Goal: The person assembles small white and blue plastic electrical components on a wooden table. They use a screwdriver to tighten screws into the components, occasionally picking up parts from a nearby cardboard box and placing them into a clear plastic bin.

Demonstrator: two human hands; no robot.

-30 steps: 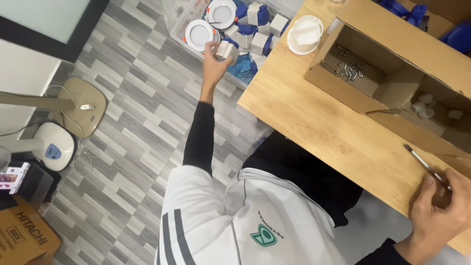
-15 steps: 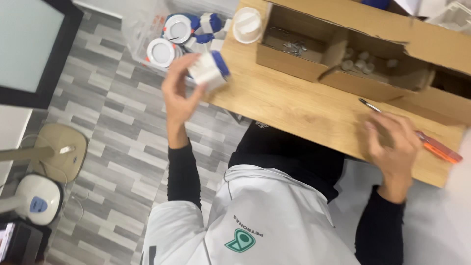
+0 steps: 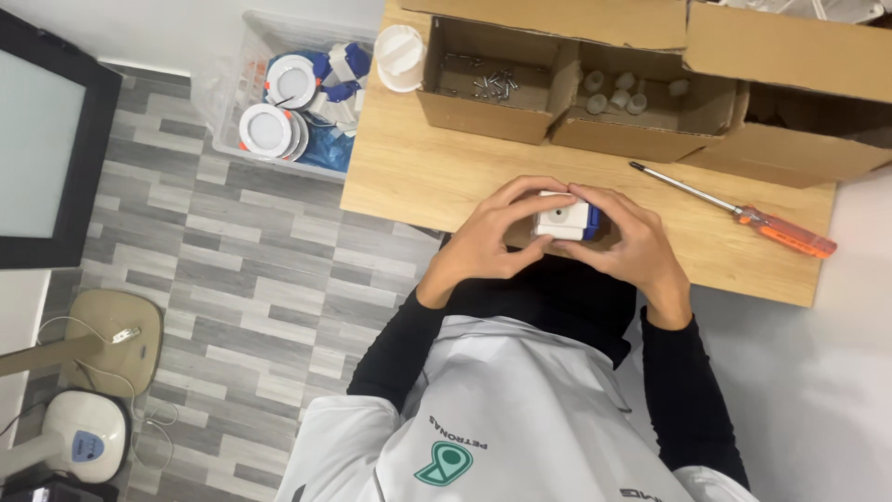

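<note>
Together, the left hand and right hand curl their fingers closed around a small white-and-blue part.

- Bare wooden table lies open between the hands and the cardboard boxes.
- The orange-handled screwdriver lies aslant on the right, partly barring that side.
- The boxes wall off the far edge.
- A clear bin stands on the floor just left of the table.

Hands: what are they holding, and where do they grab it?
Both hold one small white box with a blue end. The left hand wraps its left side, the right hand its blue right end, fingers curling over the top.
</note>
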